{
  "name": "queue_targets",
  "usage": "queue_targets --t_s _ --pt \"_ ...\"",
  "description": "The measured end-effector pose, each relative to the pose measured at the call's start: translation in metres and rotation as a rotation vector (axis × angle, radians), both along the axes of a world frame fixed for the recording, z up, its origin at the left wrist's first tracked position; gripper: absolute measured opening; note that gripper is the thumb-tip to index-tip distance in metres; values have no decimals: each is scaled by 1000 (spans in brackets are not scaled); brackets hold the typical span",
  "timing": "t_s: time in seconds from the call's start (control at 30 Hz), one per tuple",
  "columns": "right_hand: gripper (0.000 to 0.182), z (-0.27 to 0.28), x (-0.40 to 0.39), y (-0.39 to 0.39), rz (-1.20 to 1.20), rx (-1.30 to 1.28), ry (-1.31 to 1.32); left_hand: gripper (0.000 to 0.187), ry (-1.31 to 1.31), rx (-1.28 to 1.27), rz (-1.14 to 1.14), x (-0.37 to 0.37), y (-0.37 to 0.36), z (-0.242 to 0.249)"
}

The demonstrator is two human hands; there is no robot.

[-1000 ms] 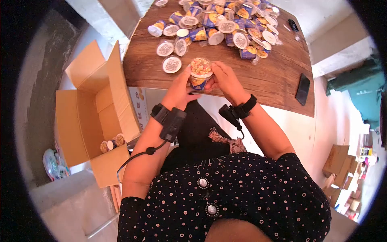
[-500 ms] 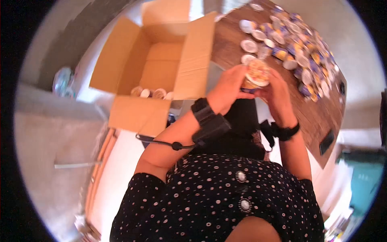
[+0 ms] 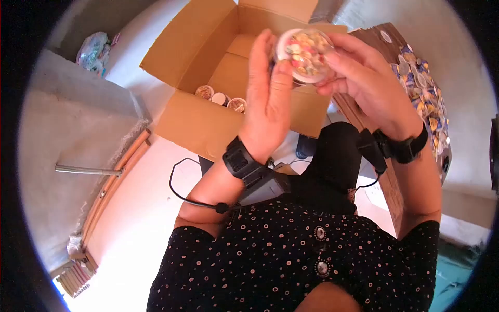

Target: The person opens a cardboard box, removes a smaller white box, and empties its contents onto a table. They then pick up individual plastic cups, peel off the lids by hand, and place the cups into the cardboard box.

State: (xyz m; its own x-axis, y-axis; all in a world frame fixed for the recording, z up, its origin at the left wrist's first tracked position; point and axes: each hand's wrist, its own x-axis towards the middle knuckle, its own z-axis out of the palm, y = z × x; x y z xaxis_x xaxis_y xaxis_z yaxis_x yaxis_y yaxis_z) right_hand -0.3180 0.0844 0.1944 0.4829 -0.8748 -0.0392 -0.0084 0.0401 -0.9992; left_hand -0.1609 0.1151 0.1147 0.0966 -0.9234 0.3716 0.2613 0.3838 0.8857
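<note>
Between my two hands is a small round tub (image 3: 307, 51) with a white rim and red, yellow and pale bits showing through its top. My left hand (image 3: 267, 96) presses on its left side, with the thumb at the front edge. My right hand (image 3: 369, 78) grips its right side with thumb and fingers. The tub is tilted so that its top faces me, above the open cardboard box (image 3: 195, 122). Inside the box, along its near wall, a few similar tubs (image 3: 237, 105) sit in a row.
A pile of tubs (image 3: 423, 88) with white, blue and yellow parts covers the brown table (image 3: 356, 112) at right. Orange pipes (image 3: 112, 192) and a metal rod (image 3: 88, 170) are by the left wall. A plastic bag (image 3: 93, 52) lies at upper left.
Both hands have carried the tub from beside the table pile to above the cardboard box. The view has turned left, so the box appears larger and nearer.
</note>
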Motion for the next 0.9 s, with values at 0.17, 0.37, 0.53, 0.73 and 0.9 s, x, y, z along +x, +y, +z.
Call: queue_targets --t_s 0.17,0.37,0.53,0.73,0.9 --pt "47 -12 48 -48 222 70 143 45 217 175 24 43 -11 -1" --pt "72 -50 100 -73 285 -1137 463 41 461 361 67 92 -24 -31" --pt "78 -73 136 -79 415 -1058 495 46 649 478 -58 114 -29 -46" --pt "78 -81 166 -107 563 -955 511 56 635 616 -262 148 -31 -64" --pt "68 -75 176 -161 629 30 434 57 452 554 -214 185 -22 -54"
